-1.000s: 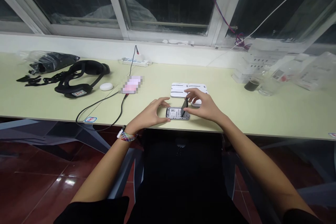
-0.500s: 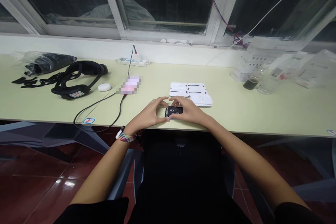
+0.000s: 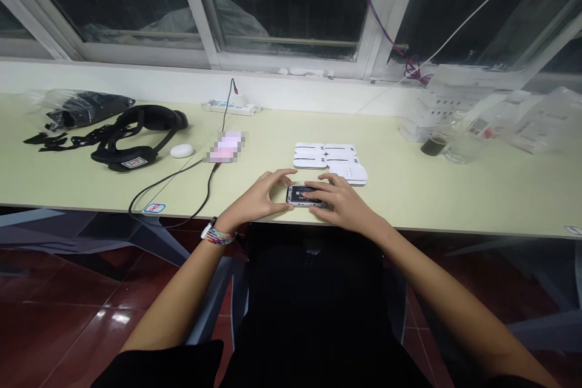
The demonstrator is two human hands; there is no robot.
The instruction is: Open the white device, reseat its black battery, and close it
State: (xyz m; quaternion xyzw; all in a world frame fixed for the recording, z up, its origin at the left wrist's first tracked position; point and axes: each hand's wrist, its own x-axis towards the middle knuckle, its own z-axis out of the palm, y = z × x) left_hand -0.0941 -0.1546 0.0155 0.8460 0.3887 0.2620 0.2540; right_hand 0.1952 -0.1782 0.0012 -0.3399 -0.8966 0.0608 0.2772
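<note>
At the centre of the frame, the fingers of the right hand [image 3: 343, 201] hide the right end of a black block [image 3: 296, 193] in a small device [image 3: 300, 204]; most of the block's print is too small to read. Left of centre, pixelation masks a pink screen [image 3: 227, 147]. Clear bags [image 3: 541, 124] at the right are blurred. The worktop [image 3: 454, 200] runs past both side edges; the lower edge cuts off both dark sleeves [image 3: 173, 364].

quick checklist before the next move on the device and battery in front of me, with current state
1. Device flat on the table: ok.
2. Left hand at the device's left end: ok.
3. Battery lying flat in the device: ok.
4. Battery fully seated: cannot tell, right hand covers part.
5. Right hand clear of the battery: not ok, fingers over it.
</note>
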